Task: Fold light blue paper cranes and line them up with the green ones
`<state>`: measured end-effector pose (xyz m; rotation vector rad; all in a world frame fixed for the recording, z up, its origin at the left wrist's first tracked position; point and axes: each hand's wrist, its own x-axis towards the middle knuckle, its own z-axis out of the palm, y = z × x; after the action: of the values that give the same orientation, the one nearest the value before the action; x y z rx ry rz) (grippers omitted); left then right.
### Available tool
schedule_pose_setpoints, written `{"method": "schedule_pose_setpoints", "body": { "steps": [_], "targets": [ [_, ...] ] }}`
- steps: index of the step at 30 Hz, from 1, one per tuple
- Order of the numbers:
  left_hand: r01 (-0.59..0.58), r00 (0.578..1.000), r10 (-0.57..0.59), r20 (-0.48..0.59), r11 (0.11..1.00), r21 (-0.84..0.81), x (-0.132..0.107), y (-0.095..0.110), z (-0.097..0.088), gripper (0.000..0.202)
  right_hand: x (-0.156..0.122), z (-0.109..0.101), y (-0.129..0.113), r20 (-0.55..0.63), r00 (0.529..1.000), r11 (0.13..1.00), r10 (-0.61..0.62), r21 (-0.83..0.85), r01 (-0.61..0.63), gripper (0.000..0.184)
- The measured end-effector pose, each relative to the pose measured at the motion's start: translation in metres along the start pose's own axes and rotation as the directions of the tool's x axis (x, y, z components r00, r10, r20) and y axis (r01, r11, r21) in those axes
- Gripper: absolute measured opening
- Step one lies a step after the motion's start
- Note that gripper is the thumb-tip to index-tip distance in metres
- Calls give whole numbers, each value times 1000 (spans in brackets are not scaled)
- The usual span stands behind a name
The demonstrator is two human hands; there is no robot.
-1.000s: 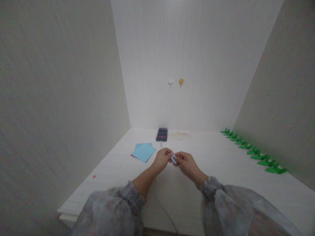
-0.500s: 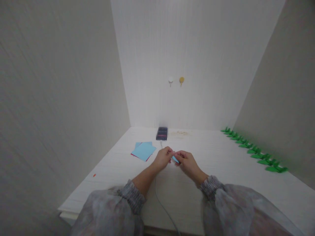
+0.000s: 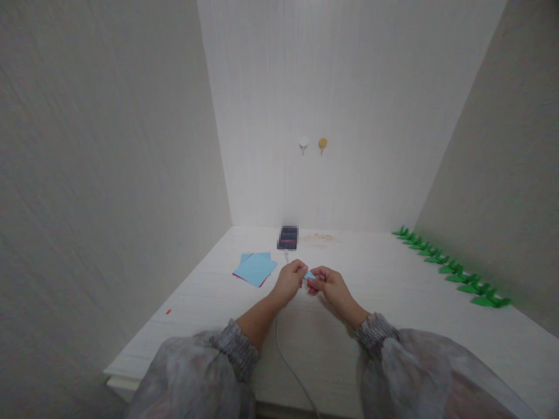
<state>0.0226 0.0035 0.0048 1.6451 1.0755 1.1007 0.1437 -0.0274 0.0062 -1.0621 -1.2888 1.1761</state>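
Note:
Between my two hands is a small folded piece of light blue paper, held above the middle of the white table. My left hand pinches its left end between thumb and fingers. My right hand grips the right end, thumb in front. The fingers cover much of the paper, so its full shape is hidden. Left of my hands lies a small stack of square paper sheets, light blue on top with red edges showing beneath.
A phone lies at the back, a white cable running from it toward the front edge. Several green folded paper pieces line the right side. A small orange bit lies at left. Two hooks are on the back wall.
The fingers of my right hand have shifted on the blue paper, which is now turned and shows a different small face between the hands. My left hand has stayed nearly in place.

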Motion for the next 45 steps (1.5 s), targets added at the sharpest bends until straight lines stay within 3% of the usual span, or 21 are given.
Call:
{"method": "schedule_pose_setpoints", "body": {
  "steps": [10,18,23,27,29,36,45],
  "targets": [
    [70,998,-70,8,964,-255,2,-5,0,20,2,-4,3,-94,995,1000,20,4,-19,17],
    [86,992,-62,109,968,-237,0,-9,0,24,1,-14,4,-110,994,996,-11,-85,2,13],
    [77,997,-70,42,975,-209,2,-10,0,21,0,-12,-3,-93,995,998,-22,-62,17,14],
    [78,996,-85,-2,922,-378,1,-7,-1,22,2,-10,-1,-93,994,998,-57,35,61,23],
    [76,997,-74,22,879,-471,-1,-4,-1,24,4,-11,2,-104,990,993,-90,63,97,28],
    [166,984,-89,157,784,-598,-8,5,1,22,6,-17,8,-89,978,982,-190,-11,190,18],
    [182,977,-77,197,779,-600,-6,0,2,27,2,-11,1,-176,972,982,-153,88,170,24]
  ]
}}
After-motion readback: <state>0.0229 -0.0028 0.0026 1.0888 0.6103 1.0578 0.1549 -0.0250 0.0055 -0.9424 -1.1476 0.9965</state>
